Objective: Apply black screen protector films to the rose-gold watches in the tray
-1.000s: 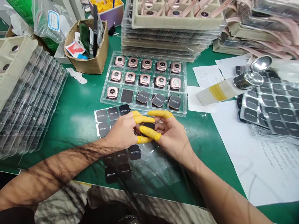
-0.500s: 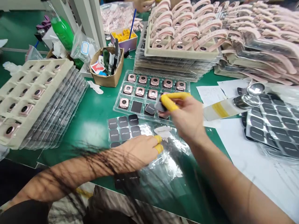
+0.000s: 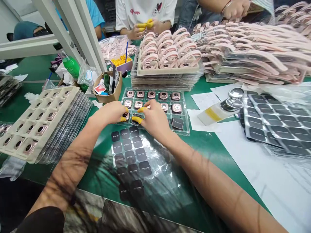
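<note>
Currently | left hand (image 3: pixel 112 112): at pink watch (image 3: pixel 125 115) | right hand (image 3: pixel 155 119): over clear tray (image 3: pixel 186 121)

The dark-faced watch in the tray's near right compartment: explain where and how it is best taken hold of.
Probably by two opposite side edges, from above: the dark-faced watch lies with its broad face up, and walls of the tray surround it.

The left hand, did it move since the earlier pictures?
Yes. Judged against the clear tray, the left hand has gone forward and left, from in front of it to its near-left corner.
</note>
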A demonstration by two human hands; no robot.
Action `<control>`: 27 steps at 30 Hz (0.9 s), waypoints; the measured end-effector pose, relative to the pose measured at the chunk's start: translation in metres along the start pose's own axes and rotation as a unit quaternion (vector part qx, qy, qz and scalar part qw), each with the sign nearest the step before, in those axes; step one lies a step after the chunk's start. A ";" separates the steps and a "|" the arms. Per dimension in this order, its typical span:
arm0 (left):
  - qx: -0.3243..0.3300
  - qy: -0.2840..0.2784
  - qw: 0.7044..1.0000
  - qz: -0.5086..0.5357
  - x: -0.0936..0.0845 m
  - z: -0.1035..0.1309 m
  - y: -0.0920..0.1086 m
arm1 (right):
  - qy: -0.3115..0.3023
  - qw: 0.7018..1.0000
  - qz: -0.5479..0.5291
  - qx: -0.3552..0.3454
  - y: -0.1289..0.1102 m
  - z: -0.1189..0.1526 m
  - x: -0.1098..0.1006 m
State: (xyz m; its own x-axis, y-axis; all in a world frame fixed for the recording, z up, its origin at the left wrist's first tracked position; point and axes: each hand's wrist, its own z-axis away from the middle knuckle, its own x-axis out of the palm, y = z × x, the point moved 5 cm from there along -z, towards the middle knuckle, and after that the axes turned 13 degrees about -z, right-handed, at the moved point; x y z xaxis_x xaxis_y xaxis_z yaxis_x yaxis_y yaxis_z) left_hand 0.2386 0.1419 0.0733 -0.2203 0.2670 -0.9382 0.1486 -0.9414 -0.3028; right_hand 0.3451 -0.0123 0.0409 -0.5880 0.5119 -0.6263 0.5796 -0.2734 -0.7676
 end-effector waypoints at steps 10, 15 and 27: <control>-0.080 0.081 0.764 0.634 0.008 0.049 0.069 | 0.147 0.958 -0.103 -0.224 0.020 0.126 -0.055; -0.080 -0.132 0.546 0.823 0.018 0.061 0.134 | 0.012 0.946 -0.149 -0.287 0.021 0.132 -0.048; -0.165 -0.097 0.487 0.852 0.027 0.064 0.132 | -0.163 0.949 -0.247 -0.112 0.035 0.134 -0.054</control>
State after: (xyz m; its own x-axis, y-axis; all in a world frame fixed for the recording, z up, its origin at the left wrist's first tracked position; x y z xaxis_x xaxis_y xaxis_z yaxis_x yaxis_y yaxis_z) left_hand 0.1910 0.0117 0.0192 0.4114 -0.8991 0.1495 0.4140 0.3305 0.8482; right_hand 0.3215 -0.1583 0.0294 -0.9412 0.2429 -0.2350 0.2721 0.1320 -0.9532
